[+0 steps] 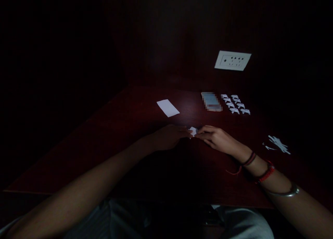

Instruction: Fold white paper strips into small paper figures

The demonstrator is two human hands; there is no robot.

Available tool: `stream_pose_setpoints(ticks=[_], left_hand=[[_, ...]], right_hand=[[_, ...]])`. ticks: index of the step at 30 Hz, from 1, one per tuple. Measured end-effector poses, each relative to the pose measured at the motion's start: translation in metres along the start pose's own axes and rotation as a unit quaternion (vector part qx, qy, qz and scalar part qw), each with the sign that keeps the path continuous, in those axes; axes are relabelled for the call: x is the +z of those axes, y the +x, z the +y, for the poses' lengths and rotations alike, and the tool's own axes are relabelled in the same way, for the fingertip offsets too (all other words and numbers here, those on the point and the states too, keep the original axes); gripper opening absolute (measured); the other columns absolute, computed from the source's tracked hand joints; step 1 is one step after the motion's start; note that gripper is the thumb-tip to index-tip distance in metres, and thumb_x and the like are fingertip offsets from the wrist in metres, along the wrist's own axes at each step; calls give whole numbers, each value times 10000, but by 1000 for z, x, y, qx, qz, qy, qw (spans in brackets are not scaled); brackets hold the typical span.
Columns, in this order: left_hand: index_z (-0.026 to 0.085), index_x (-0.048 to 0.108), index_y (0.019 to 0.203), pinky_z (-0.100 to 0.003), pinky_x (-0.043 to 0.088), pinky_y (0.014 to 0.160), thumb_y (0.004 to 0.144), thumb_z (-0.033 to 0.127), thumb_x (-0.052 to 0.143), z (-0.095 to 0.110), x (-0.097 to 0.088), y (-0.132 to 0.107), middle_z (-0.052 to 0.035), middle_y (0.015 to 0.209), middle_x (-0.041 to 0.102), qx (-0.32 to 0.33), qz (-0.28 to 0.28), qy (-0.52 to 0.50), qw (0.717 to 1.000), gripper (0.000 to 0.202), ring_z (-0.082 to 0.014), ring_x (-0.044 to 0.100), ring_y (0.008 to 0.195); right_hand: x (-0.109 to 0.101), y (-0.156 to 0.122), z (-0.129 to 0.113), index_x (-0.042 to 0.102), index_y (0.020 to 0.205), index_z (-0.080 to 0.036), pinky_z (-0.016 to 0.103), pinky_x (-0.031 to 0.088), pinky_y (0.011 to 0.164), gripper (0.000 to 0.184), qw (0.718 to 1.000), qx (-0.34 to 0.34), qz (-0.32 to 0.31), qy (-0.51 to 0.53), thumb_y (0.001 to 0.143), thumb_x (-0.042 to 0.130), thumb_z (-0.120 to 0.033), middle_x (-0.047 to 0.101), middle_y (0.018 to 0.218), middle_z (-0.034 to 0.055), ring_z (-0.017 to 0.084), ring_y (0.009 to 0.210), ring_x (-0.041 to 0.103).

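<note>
A small piece of folded white paper (193, 131) lies on the dark red table between my two hands. My left hand (170, 136) has its fingertips closed on the paper's left side. From the right, my right hand (214, 136) pinches the opposite edge with thumb and fingers. The fingers cover parts of the paper, so its full shape is hidden. Beyond my hands lies a flat white sheet of paper (168, 108).
A phone-like, blurred-out device (211, 101) lies at the back, beside several small folded white paper pieces (235, 104) in two rows. Thin paper strips (279, 144) are heaped at the right. A socket plate (232, 60) is on the back wall.
</note>
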State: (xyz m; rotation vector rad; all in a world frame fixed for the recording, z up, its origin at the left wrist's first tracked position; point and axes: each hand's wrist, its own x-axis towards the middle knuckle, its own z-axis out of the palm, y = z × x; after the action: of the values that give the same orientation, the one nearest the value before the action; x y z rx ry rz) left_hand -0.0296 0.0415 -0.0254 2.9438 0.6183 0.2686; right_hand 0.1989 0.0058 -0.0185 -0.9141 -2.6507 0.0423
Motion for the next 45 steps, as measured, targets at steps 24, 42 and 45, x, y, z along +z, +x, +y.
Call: stream_pose_setpoints(ticks=[24, 42, 45], left_hand=[[256, 412, 1178, -358, 302, 916, 753, 63, 421, 11, 3, 1, -24, 1241, 412, -11, 22, 62, 998, 467, -189, 366, 1126], [201, 433, 1158, -326, 315, 936, 723, 15, 413, 13, -1, 4, -27, 1203, 457, 39, 26, 15, 999, 473, -158, 378, 1114], [214, 410, 1175, -340, 310, 934, 733, 25, 410, 12, 1, 3, -30, 1217, 439, 33, 25, 22, 999, 480, -164, 366, 1123]], right_hand=[[-2, 9, 14, 615, 885, -163, 286, 433, 766, 261, 973, 151, 142, 101, 713, 430, -96, 610, 901, 46, 141, 831, 559], [9, 24, 23, 654, 800, -135, 228, 419, 563, 197, 904, 269, 15, 333, 624, 566, -154, 611, 666, 16, 99, 593, 523], [9, 21, 22, 659, 790, -143, 231, 425, 589, 174, 926, 239, 18, 292, 652, 558, -168, 625, 702, 24, 109, 630, 539]])
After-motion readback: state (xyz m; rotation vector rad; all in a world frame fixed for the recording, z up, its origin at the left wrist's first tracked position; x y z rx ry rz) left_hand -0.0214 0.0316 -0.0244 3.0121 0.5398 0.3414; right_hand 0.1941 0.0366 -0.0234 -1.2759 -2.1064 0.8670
